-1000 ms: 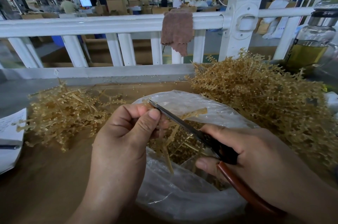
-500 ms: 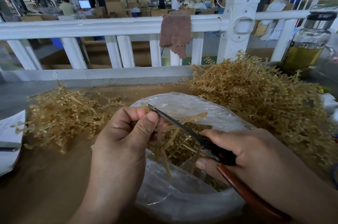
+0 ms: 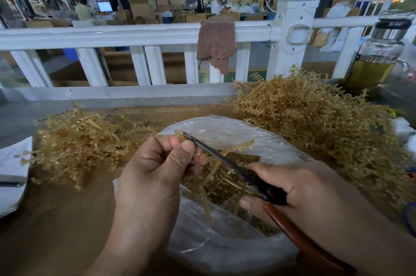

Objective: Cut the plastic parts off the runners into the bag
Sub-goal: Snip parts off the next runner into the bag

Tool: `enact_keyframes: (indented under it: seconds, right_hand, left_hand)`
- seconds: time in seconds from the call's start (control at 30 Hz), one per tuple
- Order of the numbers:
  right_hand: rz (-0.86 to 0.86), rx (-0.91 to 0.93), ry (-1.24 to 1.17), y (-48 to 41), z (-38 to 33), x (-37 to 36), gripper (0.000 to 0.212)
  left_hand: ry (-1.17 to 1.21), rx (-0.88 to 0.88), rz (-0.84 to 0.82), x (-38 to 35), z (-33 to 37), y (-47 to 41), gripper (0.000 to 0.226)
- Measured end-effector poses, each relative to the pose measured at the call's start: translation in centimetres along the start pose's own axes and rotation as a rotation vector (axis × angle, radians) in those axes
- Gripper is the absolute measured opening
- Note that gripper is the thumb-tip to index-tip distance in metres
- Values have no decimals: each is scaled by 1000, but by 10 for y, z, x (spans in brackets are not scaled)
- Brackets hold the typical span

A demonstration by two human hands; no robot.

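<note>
While the left hand (image 3: 155, 170) pinches the runner (image 3: 240, 145) over the bag (image 3: 225, 246), the right hand (image 3: 299, 188) grips the scissors (image 3: 227, 159); the blades point up-left, tip beside the left thumb.

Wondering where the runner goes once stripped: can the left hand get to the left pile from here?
Probably yes: the left hand pinches the runner over the bag, and the left pile lies just beside it with nothing between.

A brown cloth (image 3: 215, 43) hangs over the white railing (image 3: 101, 36), a glass bottle (image 3: 378, 59) of yellowish liquid far right.
</note>
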State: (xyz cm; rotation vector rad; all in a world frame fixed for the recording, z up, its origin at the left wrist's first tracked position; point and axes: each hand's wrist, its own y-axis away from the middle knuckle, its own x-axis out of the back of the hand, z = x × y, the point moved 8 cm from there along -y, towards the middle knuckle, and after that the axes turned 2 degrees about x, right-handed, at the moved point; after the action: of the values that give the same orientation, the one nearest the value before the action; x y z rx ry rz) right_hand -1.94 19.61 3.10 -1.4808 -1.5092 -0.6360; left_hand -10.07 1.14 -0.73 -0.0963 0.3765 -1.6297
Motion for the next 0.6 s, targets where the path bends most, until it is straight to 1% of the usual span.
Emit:
enact_keyframes:
  seconds: [0.23, 0.37, 0.5, 0.6]
  right_hand:
    - [-7, -25, -1, -1, 4, -5, 73]
    - [-5, -17, 2, -1, 4, -5, 74]
    - [4, 10, 104, -2, 2, -5, 72]
    - [24, 29, 178, -3, 2, -4, 68]
  left_hand:
    - [-22, 16, -7, 0, -1, 1, 17]
    - [-8, 21, -6, -1, 0, 1, 15]
    - [76, 55, -8, -4, -1, 0, 11]
    - [84, 78, -10, -3, 0, 0, 23]
